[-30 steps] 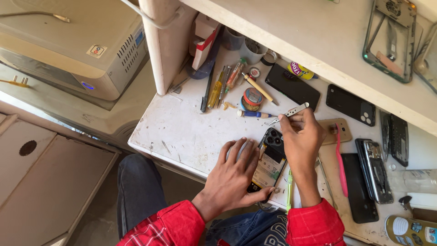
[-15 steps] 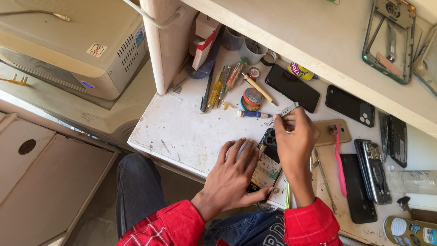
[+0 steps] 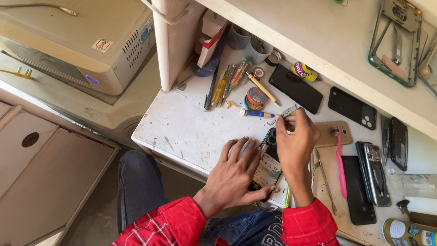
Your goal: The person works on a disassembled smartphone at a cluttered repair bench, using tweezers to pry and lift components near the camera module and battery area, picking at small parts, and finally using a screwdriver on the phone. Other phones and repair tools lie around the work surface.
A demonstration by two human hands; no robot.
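Head view: opened phone [image 3: 268, 166] lengthwise toward shelf, left hand [image 3: 236, 175] pressing.

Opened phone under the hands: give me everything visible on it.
The opened phone lies flat near the front edge of the white worktable, back cover off, with its insides showing: a dark camera cluster at the top end and a pale, label-covered battery area below. The left hand presses on it from the left, thumb along its lower end. The right hand is over its upper right side, pinching a small silver metal piece above it. Much of the phone is hidden by the hands.
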